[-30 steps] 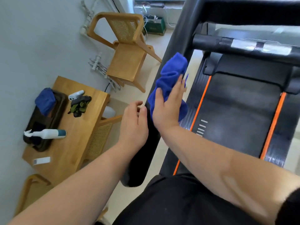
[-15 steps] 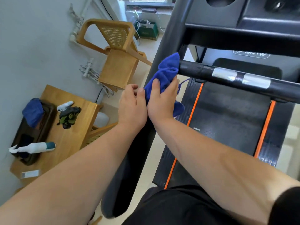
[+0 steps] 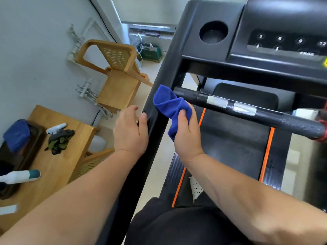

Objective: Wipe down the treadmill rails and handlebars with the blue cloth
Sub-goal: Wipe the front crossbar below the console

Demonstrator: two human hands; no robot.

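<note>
resting slack on the side rail at centre frame, the left hand grips nothing, likely just for balance. beside it the right hand clutches the bunched blue cloth, pressed where the rail meets the crossways handlebar, above centre, seemingly to wipe that joint.

Left hand lies relaxed; right hand is curled, gripping.

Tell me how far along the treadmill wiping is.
Done: nothing visible proves it. In hand: the right hand grips the blue cloth where the left rail meets the handlebar; the left hand rests on that rail. Left: probably the handlebar's whole length, which the cloth only touches at its end.
</note>
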